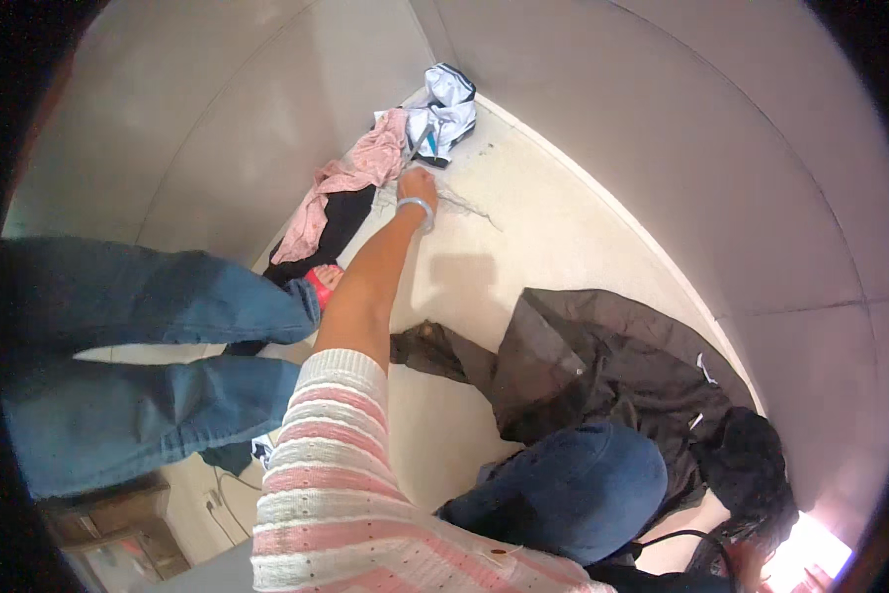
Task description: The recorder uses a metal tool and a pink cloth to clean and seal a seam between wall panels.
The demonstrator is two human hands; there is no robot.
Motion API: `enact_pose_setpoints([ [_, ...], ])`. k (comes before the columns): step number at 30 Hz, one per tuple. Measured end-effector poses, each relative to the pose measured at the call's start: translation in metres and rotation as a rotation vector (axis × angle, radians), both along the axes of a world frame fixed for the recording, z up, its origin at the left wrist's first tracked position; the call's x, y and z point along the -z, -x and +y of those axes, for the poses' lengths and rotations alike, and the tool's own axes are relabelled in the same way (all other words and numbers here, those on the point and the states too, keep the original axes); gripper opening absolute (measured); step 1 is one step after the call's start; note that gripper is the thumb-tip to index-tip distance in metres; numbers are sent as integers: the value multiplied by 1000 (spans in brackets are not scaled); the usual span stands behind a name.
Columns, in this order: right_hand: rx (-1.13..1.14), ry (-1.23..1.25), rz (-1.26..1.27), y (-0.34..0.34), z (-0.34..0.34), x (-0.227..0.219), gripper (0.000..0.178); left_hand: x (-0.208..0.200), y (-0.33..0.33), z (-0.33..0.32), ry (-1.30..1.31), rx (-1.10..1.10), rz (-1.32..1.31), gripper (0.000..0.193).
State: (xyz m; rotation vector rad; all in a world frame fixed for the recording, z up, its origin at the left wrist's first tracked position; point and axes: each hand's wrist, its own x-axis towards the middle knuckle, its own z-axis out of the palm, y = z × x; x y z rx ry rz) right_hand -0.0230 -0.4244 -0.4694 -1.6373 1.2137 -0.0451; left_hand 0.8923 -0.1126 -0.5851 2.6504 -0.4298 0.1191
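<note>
My left hand (pixel 418 184), with a pale band at its wrist, reaches far forward into the corner. Its fingers are closed, and a narrow grey strip runs from them toward a crumpled white garment (pixel 451 117) with dark trim. I cannot make out what the strip is. Beside the hand, a pink cloth (pixel 375 153) lies over a black cloth (pixel 345 225) along the wall. Wispy grey fluff (pixel 464 204) is on the floor by my wrist. At the lower right rim, what seems my right hand (pixel 749 565) is partly cut off near a glaring white rectangle (pixel 812 555); its fingers are unclear.
Another person's legs in blue jeans (pixel 168 296) stand at the left, one foot in a red shoe (pixel 318 287). A dark brown garment (pixel 602 366) spreads beside my knee (pixel 573 494), with black cloth (pixel 751 460) beyond. Grey wall panels (pixel 761 198) enclose the pale floor.
</note>
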Motion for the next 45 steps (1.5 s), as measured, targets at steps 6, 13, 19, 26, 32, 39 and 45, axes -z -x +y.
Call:
enact_pose_setpoints([
  [6, -48, 26, 103, -13, 11, -11, 17, 13, -53, -30, -19, -28, -30, 26],
  [13, -112, 55, 192, -24, 29, -22, 17, 36, -91, -49, -156, -97, 53, 28],
  [19, -254, 65, 231, -53, 9, -18, 17, 23, -110, -30, -211, -125, 132, 21],
  [26, -416, 78, 270, -87, -12, -10, 17, 4, -99, -13, -334, -32, -17, 22],
  [32, -523, 99, 310, -109, -22, -9, 18, 17, -92, -19, -331, -96, -15, 23],
  [39, -647, 136, 340, -139, -31, -10, 18, 27, -100, -14, -145, -201, 8, 28],
  [45, -761, 175, 313, -173, -31, -5, 19, 9, -136, 12, -71, -170, 115, 50],
])
